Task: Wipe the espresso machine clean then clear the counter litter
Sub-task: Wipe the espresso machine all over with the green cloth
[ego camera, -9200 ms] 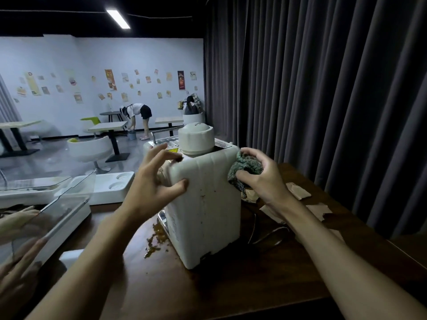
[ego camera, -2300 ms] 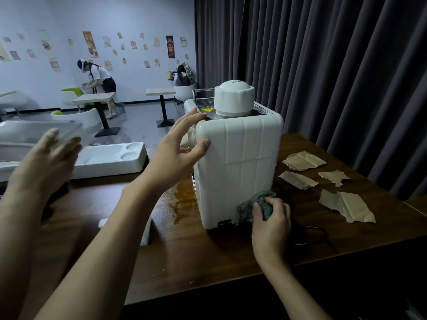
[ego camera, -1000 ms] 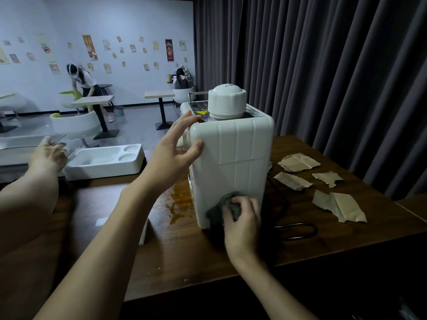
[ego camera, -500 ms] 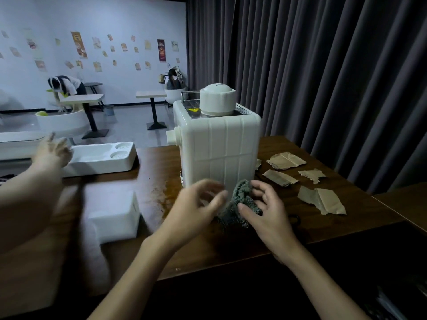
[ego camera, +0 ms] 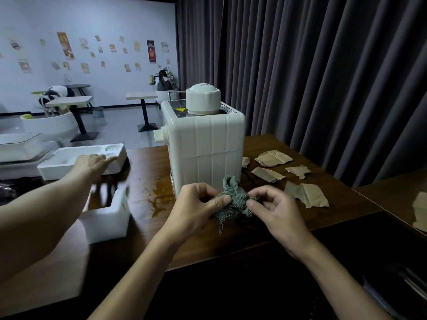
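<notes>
Pinching the cloth (ego camera: 233, 200) between thumb and fingers (ego camera: 205, 190): my left hand (ego camera: 196, 206) at its nine o'clock, my right hand (ego camera: 279, 213) at three. The espresso machine (ego camera: 205, 153) stands at its twelve o'clock.

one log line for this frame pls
left hand: pinches cloth | right hand: pinches cloth | espresso machine: upright | paper scraps: on counter | brown spill: left of machine

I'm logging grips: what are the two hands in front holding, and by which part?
Both pinch the crumpled green cloth: the left hand at its left side, the right hand at its right side.
</notes>
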Tool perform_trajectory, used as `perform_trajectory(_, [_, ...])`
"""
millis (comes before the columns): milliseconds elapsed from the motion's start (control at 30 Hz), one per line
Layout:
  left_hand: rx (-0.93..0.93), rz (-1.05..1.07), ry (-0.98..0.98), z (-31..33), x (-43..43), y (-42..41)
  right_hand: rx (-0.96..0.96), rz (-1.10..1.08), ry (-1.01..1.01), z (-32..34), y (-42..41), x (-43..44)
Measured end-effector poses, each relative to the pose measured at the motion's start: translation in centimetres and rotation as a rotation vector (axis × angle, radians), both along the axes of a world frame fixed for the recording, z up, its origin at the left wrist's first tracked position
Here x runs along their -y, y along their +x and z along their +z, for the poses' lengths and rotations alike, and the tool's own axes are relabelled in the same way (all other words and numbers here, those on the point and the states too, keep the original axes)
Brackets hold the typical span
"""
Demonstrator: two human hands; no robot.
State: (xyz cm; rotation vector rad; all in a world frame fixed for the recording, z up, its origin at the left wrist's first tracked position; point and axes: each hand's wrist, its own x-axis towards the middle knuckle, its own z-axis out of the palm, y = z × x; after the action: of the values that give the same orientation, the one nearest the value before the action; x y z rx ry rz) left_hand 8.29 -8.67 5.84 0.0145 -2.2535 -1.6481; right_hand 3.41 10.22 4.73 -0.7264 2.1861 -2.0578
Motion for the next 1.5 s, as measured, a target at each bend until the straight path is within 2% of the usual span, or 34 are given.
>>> perform_trajectory(67, [0.010, 0.005, -0.053, 0.1, 0.1, -0.2, -0.025, -0.073, 0.024, 0.2, -0.3, -0.4])
perform_trajectory(200, [0.019, -0.018, -0.180, 0.2, 1.2, -0.7, -0.042, -0.244, -0.052, 0.6, -1.0, -1.4])
perform_trajectory(300, [-0.003, -0.039, -0.333, 0.1, 1.6, -1.1, -0.046, -0.259, -0.044, 1.1, -1.1, -1.6])
perform_trajectory(400, [-0.008, -0.052, -0.360, 0.1, 1.4, -1.3, -0.074, -0.230, 0.017, 1.8, -1.0, -1.5])
perform_trajectory(600, [0.014, 0.014, -0.512, 0.6, 1.2, -1.2, -0.297, -0.203, 0.142, 3.0, -1.1, -1.7])
perform_trajectory(667, [0.023, 0.010, -0.471, 0.5, 1.3, -1.3, -0.306, -0.195, 0.189, 3.1, -1.5, -1.6])
perform_trajectory(800, [0.021, -0.186, -0.254, 1.0, 0.1, -1.6, -0.252, -0.114, 0.185, 3.4, -1.8, -1.1])
perform_trajectory(867, [0.005, -0.210, -0.185, 1.5, -0.7, -1.7, -0.260, -0.092, 0.196, 3.5, -1.9, -1.1])
perform_trajectory(1167, [0.017, -0.213, -0.085, 0.9, -1.2, -2.2, -0.280, -0.027, 0.173, 3.8, -2.4, -1.4])
perform_trajectory(1367, [-0.029, -0.221, -0.082, 2.1, 0.0, -2.0, -0.008, 0.152, 0.069, 4.6, -2.8, -1.6])
perform_trajectory(1500, [-0.020, -0.208, -0.055, 2.2, -0.3, -2.2, -0.170, 0.084, 0.093, 5.4, -3.2, -0.7])
